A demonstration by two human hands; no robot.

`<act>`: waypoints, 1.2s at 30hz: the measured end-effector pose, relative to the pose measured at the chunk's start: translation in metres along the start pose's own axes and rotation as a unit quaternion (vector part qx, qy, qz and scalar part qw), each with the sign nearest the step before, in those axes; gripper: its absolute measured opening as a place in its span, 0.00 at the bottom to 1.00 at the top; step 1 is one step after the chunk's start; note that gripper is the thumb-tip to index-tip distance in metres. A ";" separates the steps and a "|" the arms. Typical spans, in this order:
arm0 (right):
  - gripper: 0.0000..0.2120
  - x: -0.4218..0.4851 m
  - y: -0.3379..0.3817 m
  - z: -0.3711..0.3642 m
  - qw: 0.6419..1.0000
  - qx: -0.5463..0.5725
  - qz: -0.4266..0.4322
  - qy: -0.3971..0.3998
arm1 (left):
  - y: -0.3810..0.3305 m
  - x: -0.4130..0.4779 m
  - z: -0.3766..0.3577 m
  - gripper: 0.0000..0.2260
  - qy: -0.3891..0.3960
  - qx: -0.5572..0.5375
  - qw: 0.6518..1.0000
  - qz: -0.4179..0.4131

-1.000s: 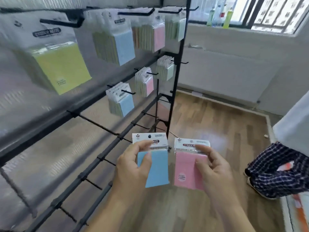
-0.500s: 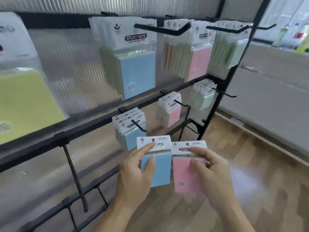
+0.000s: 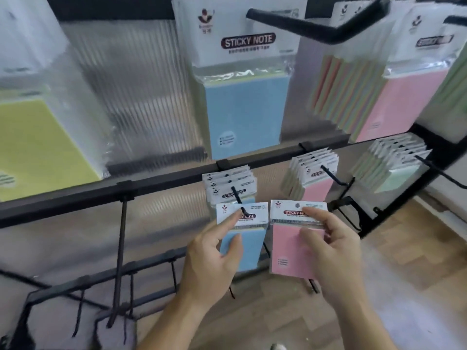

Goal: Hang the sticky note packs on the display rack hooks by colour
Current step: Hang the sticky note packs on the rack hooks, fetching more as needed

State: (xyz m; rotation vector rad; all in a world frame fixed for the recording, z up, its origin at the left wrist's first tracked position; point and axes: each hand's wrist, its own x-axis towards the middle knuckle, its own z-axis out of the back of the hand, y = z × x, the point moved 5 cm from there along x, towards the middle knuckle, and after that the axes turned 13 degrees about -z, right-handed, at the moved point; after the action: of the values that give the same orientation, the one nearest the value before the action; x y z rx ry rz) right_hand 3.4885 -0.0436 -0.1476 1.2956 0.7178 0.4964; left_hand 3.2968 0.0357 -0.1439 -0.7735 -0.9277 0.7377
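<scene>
My left hand point(image 3: 214, 258) pinches a blue sticky note pack point(image 3: 249, 238) by its white header. The tip of the middle-row hook point(image 3: 238, 200) pokes through the hole in that header, in front of several hung blue packs point(image 3: 228, 185). A pink sticky note pack point(image 3: 288, 246) is held in my right hand point(image 3: 331, 251), just right of the blue one and below the pink packs' hook point(image 3: 331, 175). Its fingers curl over the header and the pink face.
The black display rack point(image 3: 156, 183) fills the view. The top row holds large yellow point(image 3: 38, 147), blue point(image 3: 245, 109) and pink point(image 3: 401, 102) packs. Green packs point(image 3: 394, 170) hang at middle right. Bare hooks point(image 3: 120, 248) jut out lower left. Wooden floor lies below.
The view has closed in on the rack. Both hands rose with their packs, and the blue pack's header has reached the tip of the blue hook.
</scene>
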 end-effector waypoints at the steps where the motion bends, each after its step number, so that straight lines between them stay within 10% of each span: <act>1: 0.17 0.003 0.001 0.002 1.000 -0.001 0.009 0.007 | 0.000 0.000 -0.001 0.20 -0.008 0.006 1.000 0.008; 36: 0.23 0.099 0.000 0.056 0.986 -0.111 0.085 0.094 | -0.002 0.009 -0.042 0.25 -0.162 0.107 0.972 0.130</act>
State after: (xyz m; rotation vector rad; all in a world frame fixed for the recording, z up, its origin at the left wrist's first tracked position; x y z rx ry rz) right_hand 3.5972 -0.0136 -0.1614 1.1144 0.6884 0.8239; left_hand 3.3385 0.0313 -0.1547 -0.5986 -1.0282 1.1999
